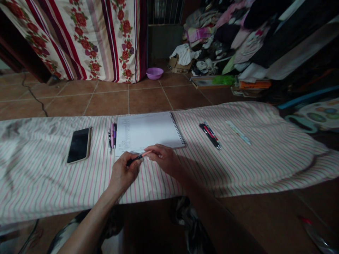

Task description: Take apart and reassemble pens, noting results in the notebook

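Just in front of a spiral notebook (150,128), both hands meet on a slim pen (139,157), dark at one end and pinkish-orange at the other. My left hand (125,169) is closed around its dark end. The fingers of my right hand (162,157) pinch the pinkish end and lie over the notebook's near edge. The notebook is open at a mostly blank white page, with a printed column on its left side. Beside its left edge lie several pens (112,135), one of them pink.
A smartphone (78,145) lies at the left of the striped cloth (164,183). To the right are a bundle of dark pens (210,135) and a pale pen (238,132). Beyond, on the tiled floor, stand a purple basin (154,73) and a heap of clothes (225,31).
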The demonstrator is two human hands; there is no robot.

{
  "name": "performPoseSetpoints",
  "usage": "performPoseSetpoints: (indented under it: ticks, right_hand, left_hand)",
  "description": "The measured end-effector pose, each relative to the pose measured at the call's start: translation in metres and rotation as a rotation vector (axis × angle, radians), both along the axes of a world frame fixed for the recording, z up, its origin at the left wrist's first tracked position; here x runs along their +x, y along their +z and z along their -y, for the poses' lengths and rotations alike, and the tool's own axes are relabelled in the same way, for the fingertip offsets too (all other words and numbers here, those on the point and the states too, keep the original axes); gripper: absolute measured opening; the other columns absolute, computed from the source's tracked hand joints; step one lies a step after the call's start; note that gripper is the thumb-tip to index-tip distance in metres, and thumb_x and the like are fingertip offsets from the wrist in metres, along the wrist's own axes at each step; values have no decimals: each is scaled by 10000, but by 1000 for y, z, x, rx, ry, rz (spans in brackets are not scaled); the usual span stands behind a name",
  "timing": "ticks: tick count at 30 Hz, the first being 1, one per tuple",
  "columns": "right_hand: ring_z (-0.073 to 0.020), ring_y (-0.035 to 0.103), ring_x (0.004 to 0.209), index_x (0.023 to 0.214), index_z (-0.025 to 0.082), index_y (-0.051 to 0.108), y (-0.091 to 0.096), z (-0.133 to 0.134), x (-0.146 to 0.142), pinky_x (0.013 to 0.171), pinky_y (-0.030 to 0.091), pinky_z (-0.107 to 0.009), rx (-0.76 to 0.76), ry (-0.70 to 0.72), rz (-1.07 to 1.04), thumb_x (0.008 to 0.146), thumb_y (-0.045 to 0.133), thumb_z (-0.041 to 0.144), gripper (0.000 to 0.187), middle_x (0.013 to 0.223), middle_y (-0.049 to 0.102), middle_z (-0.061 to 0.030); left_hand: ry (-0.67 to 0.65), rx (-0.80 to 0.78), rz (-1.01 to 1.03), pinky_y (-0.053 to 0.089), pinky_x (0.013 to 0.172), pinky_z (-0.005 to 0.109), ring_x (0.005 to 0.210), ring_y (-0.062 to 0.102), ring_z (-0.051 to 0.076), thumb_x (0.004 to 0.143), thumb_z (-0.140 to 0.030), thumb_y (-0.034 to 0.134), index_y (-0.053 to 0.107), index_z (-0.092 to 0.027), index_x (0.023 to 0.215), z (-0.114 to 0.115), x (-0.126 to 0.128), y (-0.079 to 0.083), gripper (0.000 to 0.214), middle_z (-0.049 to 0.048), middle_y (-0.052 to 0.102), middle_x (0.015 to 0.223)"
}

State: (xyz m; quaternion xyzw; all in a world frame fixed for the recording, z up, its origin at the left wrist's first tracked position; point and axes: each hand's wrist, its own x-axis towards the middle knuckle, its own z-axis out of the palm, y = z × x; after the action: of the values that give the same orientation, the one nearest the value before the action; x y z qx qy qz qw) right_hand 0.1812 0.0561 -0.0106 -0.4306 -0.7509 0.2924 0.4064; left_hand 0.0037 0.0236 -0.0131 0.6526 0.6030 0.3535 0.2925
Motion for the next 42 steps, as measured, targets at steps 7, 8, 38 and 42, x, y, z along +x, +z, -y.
performPoseSetpoints:
  ticks: [7, 8, 38, 42]
  right_hand:
    - [-100, 558, 640, 773, 182, 638, 2, 1, -1, 602, 388, -206, -36, -33, 79, 818, 577, 282, 126, 708, 644, -1]
    - [-100, 552, 634, 754, 179, 633, 3, 1, -1, 597, 377, -207, -35, -47, 100, 820, 571, 286, 140, 697, 641, 0]
    - [-110, 566, 670, 856, 172, 646, 4, 0, 6, 640, 413, -217, 55, 63, 86, 811, 572, 195, 89, 743, 634, -14]
    - [-105, 557, 656, 835, 185, 646, 5, 1, 5, 624, 403, -214, 23, 50, 98, 824, 564, 239, 99, 736, 637, -9]
  left_hand:
    - [-15, 31, -24, 453, 654, 286, 699, 588, 163, 789, -282, 539, 597, -188, 810, 0, 0, -1, 113, 29, 634, 757]
    - [-19, 37, -27, 453, 654, 286, 701, 589, 163, 790, -283, 538, 596, -188, 813, 0, 0, -1, 114, 29, 635, 760]
    - [-59, 11, 45, 458, 663, 279, 725, 594, 168, 780, -315, 563, 651, -176, 842, -3, -3, -2, 175, 33, 655, 772]
    - [-59, 6, 48, 463, 671, 283, 727, 596, 168, 784, -316, 563, 650, -179, 844, -2, -2, -1, 172, 33, 660, 781]
